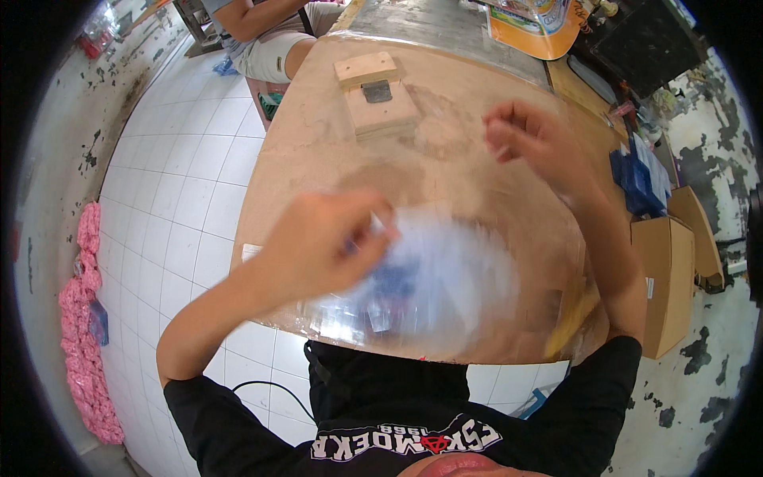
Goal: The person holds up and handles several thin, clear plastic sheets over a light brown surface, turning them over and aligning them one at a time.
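My left hand point(322, 238) is closed, its thumb and fingers pinching the edge of a translucent plastic bag point(461, 270) with a blue patch. Motion smears the bag, which spreads rightward from the hand over the near half of the table. Farther off and to the right, my right hand point(536, 143) is raised above the tabletop, apart from the bag. Its fingers are curled in and blurred; whatever they may hold is hidden. Toward the far left of the table lies a light wooden block fixture point(381, 111) with a dark grey piece point(377, 91) on it.
The brown-covered table point(294, 159) has clear film along its near edge. At right are a cardboard box point(664, 278), blue packages point(640, 179) and a dark box point(644, 48). Another person point(266, 32) sits at the far left. Pink bundles point(83, 334) lie by the left wall.
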A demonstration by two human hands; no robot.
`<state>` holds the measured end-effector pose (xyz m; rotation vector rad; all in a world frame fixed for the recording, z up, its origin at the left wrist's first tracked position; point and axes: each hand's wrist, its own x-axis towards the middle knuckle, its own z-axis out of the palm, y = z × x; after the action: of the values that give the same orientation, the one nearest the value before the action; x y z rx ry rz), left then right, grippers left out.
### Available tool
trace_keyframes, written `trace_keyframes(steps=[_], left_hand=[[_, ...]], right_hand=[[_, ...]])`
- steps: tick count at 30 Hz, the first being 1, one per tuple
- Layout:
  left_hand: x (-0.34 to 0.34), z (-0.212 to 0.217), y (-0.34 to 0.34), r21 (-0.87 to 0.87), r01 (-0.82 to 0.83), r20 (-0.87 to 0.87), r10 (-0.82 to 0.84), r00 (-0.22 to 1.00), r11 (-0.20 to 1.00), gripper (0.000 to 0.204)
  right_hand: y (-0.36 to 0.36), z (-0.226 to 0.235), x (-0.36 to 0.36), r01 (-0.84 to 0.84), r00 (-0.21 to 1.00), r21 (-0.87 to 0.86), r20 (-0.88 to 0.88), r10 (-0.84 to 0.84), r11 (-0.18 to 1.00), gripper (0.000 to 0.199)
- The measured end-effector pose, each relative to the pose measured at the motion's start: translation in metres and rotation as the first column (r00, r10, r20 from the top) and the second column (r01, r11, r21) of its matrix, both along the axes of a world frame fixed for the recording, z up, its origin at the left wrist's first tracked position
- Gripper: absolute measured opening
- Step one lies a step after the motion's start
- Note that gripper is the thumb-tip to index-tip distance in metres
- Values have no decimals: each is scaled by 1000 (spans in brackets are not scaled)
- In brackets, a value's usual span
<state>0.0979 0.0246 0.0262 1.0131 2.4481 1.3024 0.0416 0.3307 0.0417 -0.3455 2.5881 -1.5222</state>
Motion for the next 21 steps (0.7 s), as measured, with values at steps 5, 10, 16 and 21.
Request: trace_keyframes(steps=[5,10,16,21], left_hand=[[39,-19,22,-176,308,-402,-354,844,935,15],[43,-23,34,-228,269,-444,-346,826,936,15],[41,-13,41,-394,295,-338,-435,835,871,15],[7,-9,62,-355,282,-402,-418,815,891,16]], right_hand=[[-5,-24,58,-157,951,269,-219,219,950,19],[-3,-37,77,-171,879,344,-370,301,923,19],[3,-55,74,-161,761,349,-552,341,923,21],[0,-41,82,-168,745,447,-526,411,878,44]])
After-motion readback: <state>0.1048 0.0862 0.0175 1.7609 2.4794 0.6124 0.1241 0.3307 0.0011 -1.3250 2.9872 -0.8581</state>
